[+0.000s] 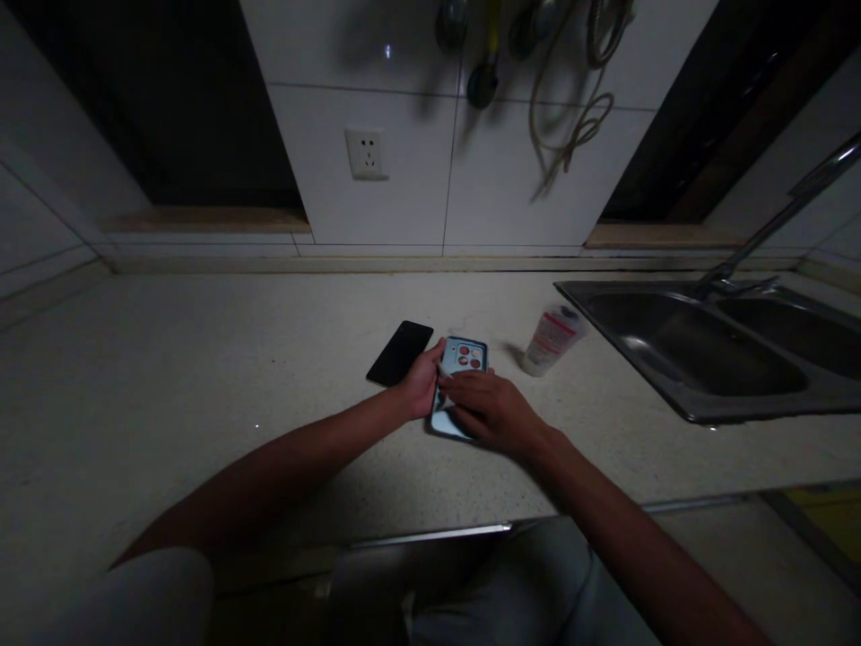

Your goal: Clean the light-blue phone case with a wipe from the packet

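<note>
And here we were at the counter (148,359), both hands right in on the action: the left hand (421,381) had closed narrowly on the upper left edge of a blue phone case (464,354), fingers pinching in, while the right hand (488,414) curled over its lower half, covering much of the face. The case lay flat on the counter, directly beneath both hands, with red camera rings showing at its top end; whether a phone sat inside, nobody could tell from here. A pale sliver showed between the hands, too small to call. Just beside the left hand lay a black phone (399,353), and a plastic bottle (552,341) stood near the case, with a steel sink (700,417) beyond it. The danger spot? That tight pinch: a slip of the fingers could send the case skidding into the black phone, and a wide sweep of the right hand could tip the bottle toward the sink.
</note>
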